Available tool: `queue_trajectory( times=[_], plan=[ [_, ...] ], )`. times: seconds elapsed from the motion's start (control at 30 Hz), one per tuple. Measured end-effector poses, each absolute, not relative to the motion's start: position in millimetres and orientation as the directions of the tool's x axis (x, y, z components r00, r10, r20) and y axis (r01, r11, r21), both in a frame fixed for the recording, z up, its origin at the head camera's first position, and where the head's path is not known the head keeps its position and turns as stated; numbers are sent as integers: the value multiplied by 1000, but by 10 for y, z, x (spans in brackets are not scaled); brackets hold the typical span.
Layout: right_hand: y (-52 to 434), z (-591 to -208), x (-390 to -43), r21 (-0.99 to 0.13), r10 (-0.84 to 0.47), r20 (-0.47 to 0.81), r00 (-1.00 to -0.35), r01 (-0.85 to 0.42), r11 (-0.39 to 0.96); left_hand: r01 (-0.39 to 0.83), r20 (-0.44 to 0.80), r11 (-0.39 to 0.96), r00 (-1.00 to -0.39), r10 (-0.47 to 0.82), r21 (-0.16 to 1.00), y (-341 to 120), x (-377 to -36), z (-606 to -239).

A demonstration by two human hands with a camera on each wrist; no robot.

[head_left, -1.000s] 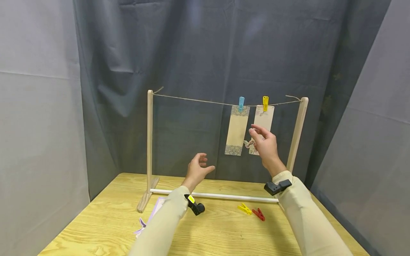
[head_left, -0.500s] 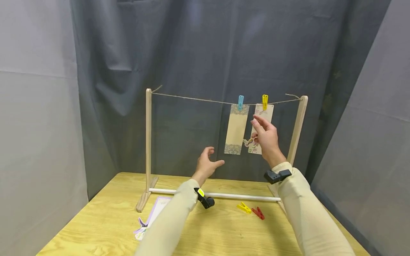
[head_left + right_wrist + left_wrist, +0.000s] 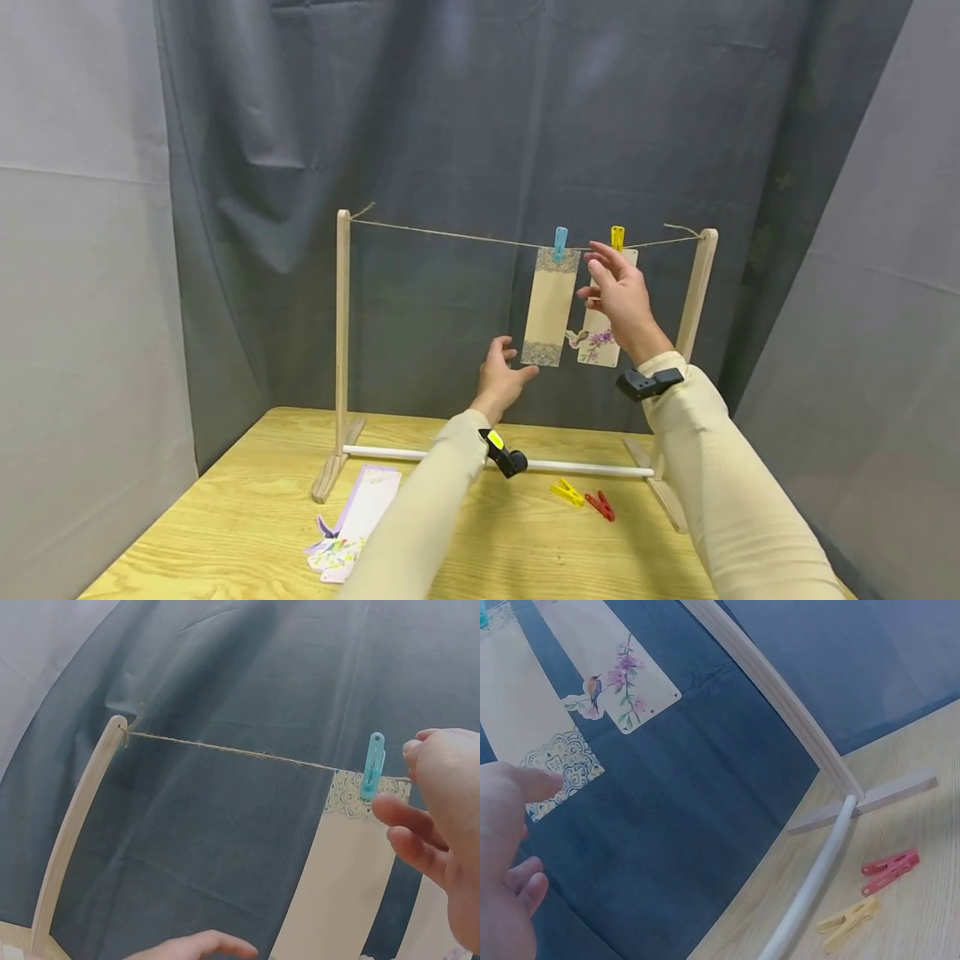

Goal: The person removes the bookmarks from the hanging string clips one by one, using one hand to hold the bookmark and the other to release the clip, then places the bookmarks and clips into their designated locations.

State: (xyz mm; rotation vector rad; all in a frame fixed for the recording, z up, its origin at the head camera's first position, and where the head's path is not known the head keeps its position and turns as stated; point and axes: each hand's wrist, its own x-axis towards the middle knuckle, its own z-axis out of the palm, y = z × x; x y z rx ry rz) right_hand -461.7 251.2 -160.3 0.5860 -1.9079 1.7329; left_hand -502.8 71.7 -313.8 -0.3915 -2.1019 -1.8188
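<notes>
A cream bookmark with lace-patterned ends (image 3: 549, 312) hangs from a twine line (image 3: 442, 234) by a blue clothespin (image 3: 561, 243). To its right, a yellow clothespin (image 3: 617, 237) holds up a bookmark with a bird and purple flowers (image 3: 598, 350). My left hand (image 3: 504, 385) is raised at the lace bookmark's lower end, thumb apart from the fingers and nothing held; in the left wrist view the thumb (image 3: 544, 782) overlaps the lace. My right hand (image 3: 628, 308) is up in front of the bird bookmark, partly hiding it, fingers loosely bent near the blue clothespin and holding nothing.
The line spans a wooden stand with a left post (image 3: 342, 325), a right post (image 3: 697, 292) and a white bottom bar (image 3: 592, 469). On the table lie a yellow clothespin (image 3: 567, 492), a red clothespin (image 3: 601, 505) and overlapping white-and-purple bookmarks (image 3: 367, 504). A dark curtain (image 3: 435, 108) hangs behind.
My left hand has moved right and slightly up to the lace bookmark's lower end. My right hand has risen towards the line, its fingers spreading a little. The hanging bookmarks stay clipped.
</notes>
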Motion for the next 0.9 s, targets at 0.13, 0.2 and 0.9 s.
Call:
queue_trajectory(
  times=[0.13,0.2,0.9],
  plan=[
    [2484,-1499,-4638,-778,-9,614,-789,-608,158,396,404,140,-915,-25,907,767,-5035,-3139],
    [2460,-1441,-4649,-785,-22,603,-797,-598,161,390,397,130,-917,-35,912,788,-5034,-3153],
    [2224,-1064,-4729,-883,-64,390,-919,-393,258,445,463,-155,-879,112,882,840,-5030,-3336]
  ],
)
